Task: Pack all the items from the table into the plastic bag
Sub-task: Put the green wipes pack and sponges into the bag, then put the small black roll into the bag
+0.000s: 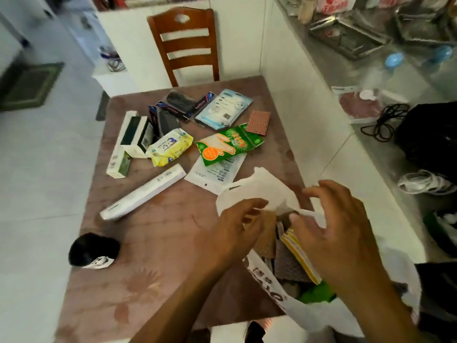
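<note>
Head view, from left to right. At near left, one black rolled item with a white printed label point(92, 251), alone on the table point(148, 268). Further right, one long white box point(143, 191) lying diagonally; beyond it, two white boxes point(132, 139), one yellow wipes packet point(170, 147), some dark packets at far side, count not clear. In the middle, one green glove packet point(228, 144) resting on one white flat pouch point(215, 172), one pale blue pouch point(223, 108), one brown card point(258, 122). All these not yet packed.

At near right, the plastic bag point(259, 191), partly filled; yellow, brown and green items visible inside. Left hand point(237, 231) pinching the bag rim, probably to keep the mouth open. Right hand point(341, 226) over the opening, fingers spread and curved, holding nothing visible; probably just releasing or arranging contents.
</note>
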